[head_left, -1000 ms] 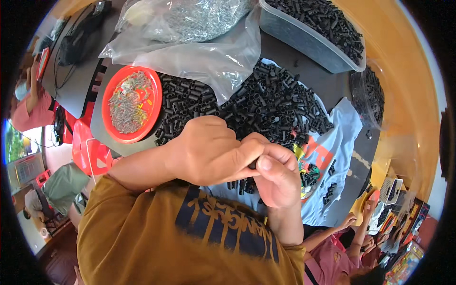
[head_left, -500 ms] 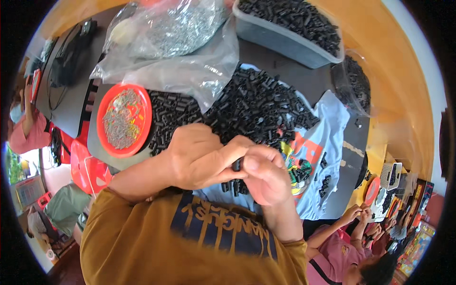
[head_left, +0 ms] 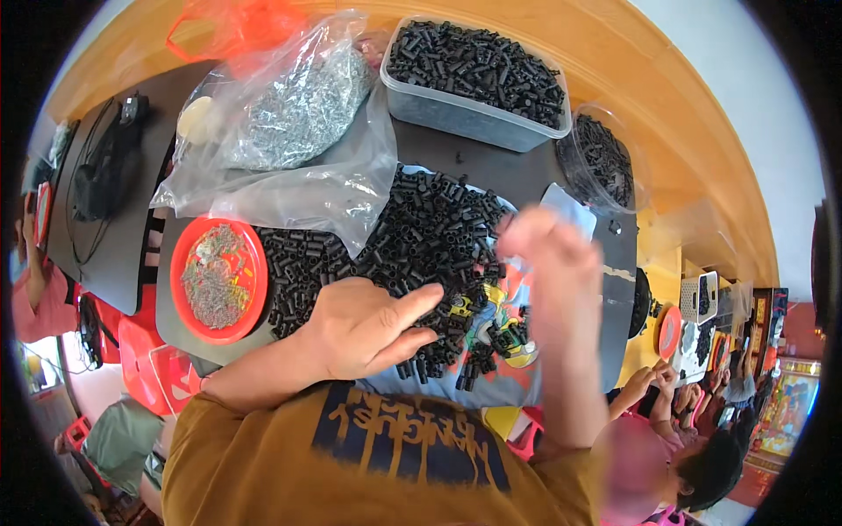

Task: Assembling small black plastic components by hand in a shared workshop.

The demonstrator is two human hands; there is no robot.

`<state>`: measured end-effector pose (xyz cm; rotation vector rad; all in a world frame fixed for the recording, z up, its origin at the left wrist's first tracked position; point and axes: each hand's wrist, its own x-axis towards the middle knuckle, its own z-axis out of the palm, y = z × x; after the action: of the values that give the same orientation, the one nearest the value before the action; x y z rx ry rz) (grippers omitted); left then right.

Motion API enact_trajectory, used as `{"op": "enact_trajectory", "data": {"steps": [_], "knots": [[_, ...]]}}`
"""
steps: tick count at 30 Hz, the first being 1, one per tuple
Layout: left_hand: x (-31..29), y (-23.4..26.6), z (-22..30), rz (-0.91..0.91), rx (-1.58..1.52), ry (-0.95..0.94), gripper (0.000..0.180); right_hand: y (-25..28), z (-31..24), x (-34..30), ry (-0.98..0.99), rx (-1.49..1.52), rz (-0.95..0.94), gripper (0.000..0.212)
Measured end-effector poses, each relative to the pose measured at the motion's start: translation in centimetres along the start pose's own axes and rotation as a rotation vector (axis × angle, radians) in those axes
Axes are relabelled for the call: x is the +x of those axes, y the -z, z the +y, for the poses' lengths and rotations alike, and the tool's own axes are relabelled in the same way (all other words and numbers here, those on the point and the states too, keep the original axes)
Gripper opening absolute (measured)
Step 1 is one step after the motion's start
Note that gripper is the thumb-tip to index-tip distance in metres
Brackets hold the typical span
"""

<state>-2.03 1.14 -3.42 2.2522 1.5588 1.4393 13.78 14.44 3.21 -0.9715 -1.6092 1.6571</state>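
Over the near edge of a heap of short black plastic tubes [head_left: 421,228] is my left hand [head_left: 364,324]. Its index finger and thumb are apart, nothing shows between them, and the other fingers are curled out of sight. My right hand [head_left: 553,244] is raised at the right side of the heap, smeared by motion, so its fingers and anything in them cannot be made out. Part of the heap lies on a light blue printed cloth [head_left: 377,381]. Left of the heap sits a red plate [head_left: 181,302] of tiny metal pieces.
A clear plastic bag [head_left: 298,123] of small silvery parts lies at the back left. A grey tub [head_left: 474,114] and a round clear container [head_left: 605,167], both with black pieces, stand at the back. Red stools [head_left: 145,351] are at left; a co-worker's hands [head_left: 653,381] show at right.
My hands were together at a small black piece; now they are apart. The right hand has moved up and right, and the left hand's index finger and thumb have spread.
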Motion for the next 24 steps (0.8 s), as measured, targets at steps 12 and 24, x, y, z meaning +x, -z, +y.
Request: {"op": "enact_trajectory", "data": {"steps": [12, 24], "knots": [[0.4, -0.8, 0.7, -0.029, -0.020, -0.138, 0.047, 8.5, 0.2, 23.0, 0.382, -0.875, 0.434, 0.031], [0.2, 0.0, -0.2, -0.074, -0.039, -0.071, 0.055, 5.1, -1.0, 14.4, 0.404, -0.481, 0.175, 0.027]]}}
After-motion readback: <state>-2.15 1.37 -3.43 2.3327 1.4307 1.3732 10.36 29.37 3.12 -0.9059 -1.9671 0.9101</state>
